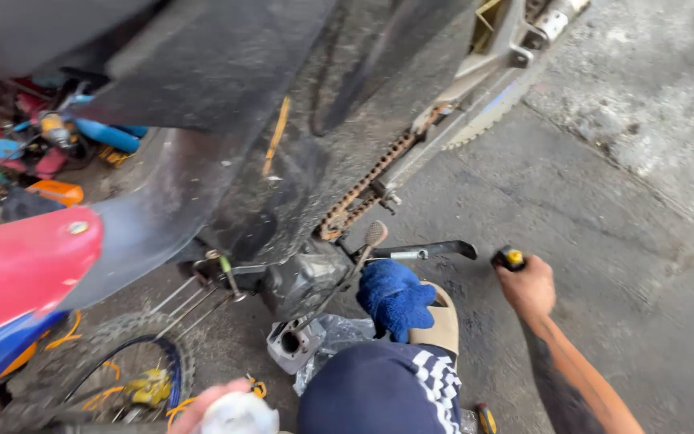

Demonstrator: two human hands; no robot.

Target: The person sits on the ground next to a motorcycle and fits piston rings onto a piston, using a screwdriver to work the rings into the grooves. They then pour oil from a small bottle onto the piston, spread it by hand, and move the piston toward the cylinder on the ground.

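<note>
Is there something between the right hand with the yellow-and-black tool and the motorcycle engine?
Yes. A blue cloth lies on the person's sandalled foot, between the right hand holding the tool and the engine.

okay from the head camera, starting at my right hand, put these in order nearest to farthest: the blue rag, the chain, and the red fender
1. Blue rag: just left of the right hand, on the knee.
2. Chain: up and left, along the swingarm.
3. Red fender: far left edge.
</note>
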